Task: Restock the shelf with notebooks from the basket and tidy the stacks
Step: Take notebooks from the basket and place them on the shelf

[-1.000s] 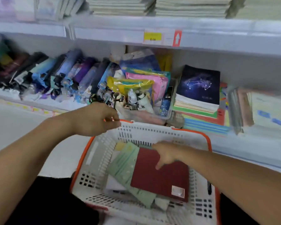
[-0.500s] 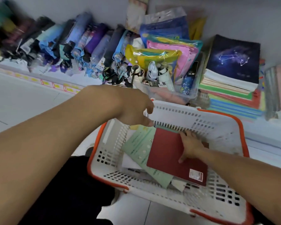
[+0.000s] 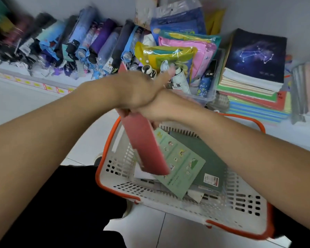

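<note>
A white basket with an orange rim [image 3: 240, 208] stands on the floor in front of the bottom shelf. A red notebook [image 3: 145, 144] is lifted out of it and hangs tilted over its left side. My right hand [image 3: 150, 110] grips the notebook's upper part, and my left hand [image 3: 138, 90] crosses over it, blurred, so its hold is unclear. A light green notebook [image 3: 183, 169] and a dark green notebook [image 3: 204, 154] lie in the basket. On the shelf at right sits a notebook stack topped by a dark constellation cover [image 3: 256, 56].
Folded umbrellas [image 3: 79, 43] fill the shelf's left part. A clear bin of colourful packets [image 3: 183, 58] stands beside the notebook stack. More books lean at the far right [image 3: 304, 90]. My dark trouser leg [image 3: 61, 203] is left of the basket, on a white tiled floor.
The red notebook has come up out of the basket in my right hand, uncovering the dark green one. My left hand left the basket rim and moved over the notebook. The view tilted downward.
</note>
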{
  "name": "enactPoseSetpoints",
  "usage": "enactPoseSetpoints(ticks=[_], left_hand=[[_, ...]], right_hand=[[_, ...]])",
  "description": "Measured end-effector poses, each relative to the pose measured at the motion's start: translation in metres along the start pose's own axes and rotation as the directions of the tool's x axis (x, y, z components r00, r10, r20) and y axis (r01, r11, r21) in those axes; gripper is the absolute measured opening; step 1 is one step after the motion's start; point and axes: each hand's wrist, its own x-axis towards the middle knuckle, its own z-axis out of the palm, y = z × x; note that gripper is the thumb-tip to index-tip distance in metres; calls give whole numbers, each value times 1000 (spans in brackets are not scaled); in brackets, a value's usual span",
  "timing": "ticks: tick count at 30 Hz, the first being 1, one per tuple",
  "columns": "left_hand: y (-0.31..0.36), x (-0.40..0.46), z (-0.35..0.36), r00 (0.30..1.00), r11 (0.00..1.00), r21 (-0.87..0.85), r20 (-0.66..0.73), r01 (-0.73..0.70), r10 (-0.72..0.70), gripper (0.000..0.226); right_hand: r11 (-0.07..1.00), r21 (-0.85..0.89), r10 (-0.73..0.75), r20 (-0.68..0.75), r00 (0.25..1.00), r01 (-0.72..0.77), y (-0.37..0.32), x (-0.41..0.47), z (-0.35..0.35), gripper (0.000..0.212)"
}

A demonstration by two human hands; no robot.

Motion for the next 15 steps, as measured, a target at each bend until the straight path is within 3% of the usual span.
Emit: enactPoseSetpoints(ticks=[2,4,6,8,9,11,13,15], left_hand=[[1,-1,-11,977,969,-235,-174,80,-123,91],[-8,-2,-15,949,966,-245,-277,78,-147,75],[-21,-3,-18,953,977,-203,-275,69,-125,49],[-30,-5,-22,950,990,-135,-300,46,-85,24],[-32,-6,-25,938,994,-107,-341,29,-64,22],[-35,-8,-32,915,999,-35,-401,24,-36,32],[-36,-8,-35,915,999,52,-402,8,13,37],[-41,-6,-34,922,992,122,-381,-19,64,38]], right_hand=[[981,143,-115,-109,987,130,-22,-5,-3,21],[946,244,-178,-163,971,214,-24,0,5,28],[913,358,-190,-49,981,194,-14,5,11,25],[880,472,-177,239,955,45,11,14,12,27],[896,439,-119,383,916,-67,32,20,15,27],[972,81,157,475,866,-220,98,30,35,31],[902,-284,409,321,854,-325,170,22,70,47],[821,-319,540,168,825,-473,220,0,105,81]])
